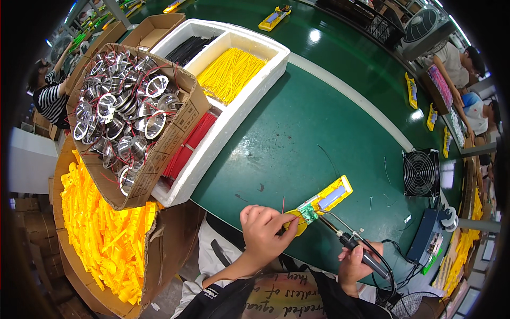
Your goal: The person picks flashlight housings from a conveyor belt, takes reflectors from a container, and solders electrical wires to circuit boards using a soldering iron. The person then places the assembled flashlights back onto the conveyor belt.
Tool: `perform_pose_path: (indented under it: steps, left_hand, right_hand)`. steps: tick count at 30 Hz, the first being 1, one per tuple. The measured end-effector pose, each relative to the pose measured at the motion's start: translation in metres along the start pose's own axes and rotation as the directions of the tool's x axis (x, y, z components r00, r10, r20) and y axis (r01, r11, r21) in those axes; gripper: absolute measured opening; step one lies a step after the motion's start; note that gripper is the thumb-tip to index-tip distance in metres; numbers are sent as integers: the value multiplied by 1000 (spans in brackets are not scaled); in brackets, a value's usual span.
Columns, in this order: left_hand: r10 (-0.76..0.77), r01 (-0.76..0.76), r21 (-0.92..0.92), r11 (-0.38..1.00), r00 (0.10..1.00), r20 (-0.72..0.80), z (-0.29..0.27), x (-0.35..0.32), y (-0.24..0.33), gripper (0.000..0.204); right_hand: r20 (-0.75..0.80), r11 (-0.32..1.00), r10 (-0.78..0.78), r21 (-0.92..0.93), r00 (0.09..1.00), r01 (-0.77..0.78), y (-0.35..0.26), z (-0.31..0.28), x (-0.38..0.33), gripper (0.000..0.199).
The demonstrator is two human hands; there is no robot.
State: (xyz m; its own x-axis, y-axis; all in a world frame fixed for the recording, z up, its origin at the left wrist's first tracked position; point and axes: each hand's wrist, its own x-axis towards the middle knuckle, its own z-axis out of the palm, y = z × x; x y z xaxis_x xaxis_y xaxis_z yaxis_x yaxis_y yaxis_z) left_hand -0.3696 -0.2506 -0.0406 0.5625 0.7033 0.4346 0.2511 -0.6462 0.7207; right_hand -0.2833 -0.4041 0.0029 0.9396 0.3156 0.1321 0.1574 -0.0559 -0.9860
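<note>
My left hand [265,229] is closed in a pinch, thumb and forefinger together on a thin wire at the near end of a yellow plastic housing [344,183]. A short red wire end [283,203] sticks up beside these fingers. Inside the housing lie a small green circuit board [308,212] and a blue-violet cell [332,197]. My right hand [355,261] grips the black handle of a soldering iron [366,260], which has a thin curved metal feed tube along it. The iron's tip reaches the circuit board; whether it touches is too small to tell.
Left stands a white foam box [234,114] of black, yellow and red wires, beside a carton [159,170] of silver reflector cups. Below is a carton [151,250] of yellow plastic parts. Right are a black fan [421,173] and a blue-grey solder feeder [426,236]. Yellow housings [411,90] lie on the green conveyor.
</note>
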Motion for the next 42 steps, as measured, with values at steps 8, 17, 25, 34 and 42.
perform_pose_path:
  steps: [8, 17, 25, 34, 42]
  left_hand:
    - [1, -1, 15, 1000, 1000, 19, 3, 2, 3, 11]
    - [55, -63, 58, 996, 989, 138, -5, -3, 9, 17]
    - [47, -61, 100, 993, 990, 132, -8, -8, 12, 21]
    - [73, -108, 151, 983, 973, 221, -11, -2, 23, 11]
    - [95, -155, 179, 972, 948, 302, -11, 2, 37, 15]
  right_hand:
    - [-105, 994, -100, 34, 989, 104, 9, -19, 14, 33]
    - [-129, 986, -130, 84, 983, 141, 8, -30, 19, 24]
    - [-135, 987, -101, 111, 986, 116, 14, -35, 20, 16]
    - [-111, 988, -95, 108, 989, 107, 18, -36, 22, 16]
    - [-183, 994, -35, 92, 982, 53, 18, -35, 23, 15]
